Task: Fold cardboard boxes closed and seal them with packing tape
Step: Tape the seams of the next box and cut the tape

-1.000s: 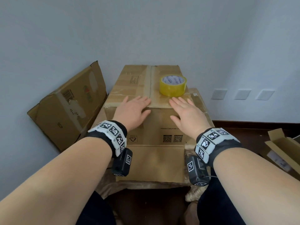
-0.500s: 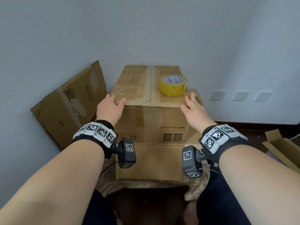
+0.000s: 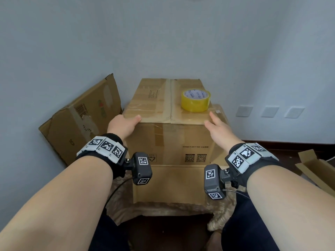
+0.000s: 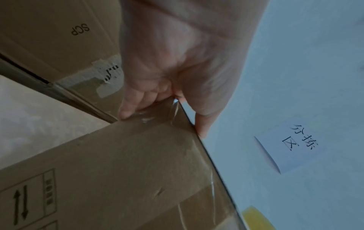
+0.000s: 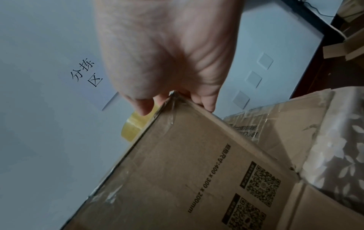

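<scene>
A closed cardboard box (image 3: 154, 98) with tape along its centre seam stands on top of a second box (image 3: 168, 183). A yellow roll of packing tape (image 3: 195, 100) sits on its lid at the right. My left hand (image 3: 126, 122) straddles the near left top corner, thumb on the lid and fingers down the left side. My right hand (image 3: 216, 127) does the same at the near right corner. In the left wrist view my left hand (image 4: 177, 62) meets the box (image 4: 118, 171) at that corner. The right wrist view shows my right hand (image 5: 167, 54), the box (image 5: 197, 171) and the roll (image 5: 132, 126).
A flattened carton (image 3: 79, 120) leans on the wall at the left. An open carton (image 3: 317, 171) lies on the dark floor at the right. Three wall plates (image 3: 270, 111) are behind. A patterned cloth (image 3: 125, 211) lies under the boxes. A paper note (image 4: 291, 147) hangs on the wall.
Both hands have slid apart from the middle of the lid's near edge out to its two near corners. The box and tape roll have stayed put.
</scene>
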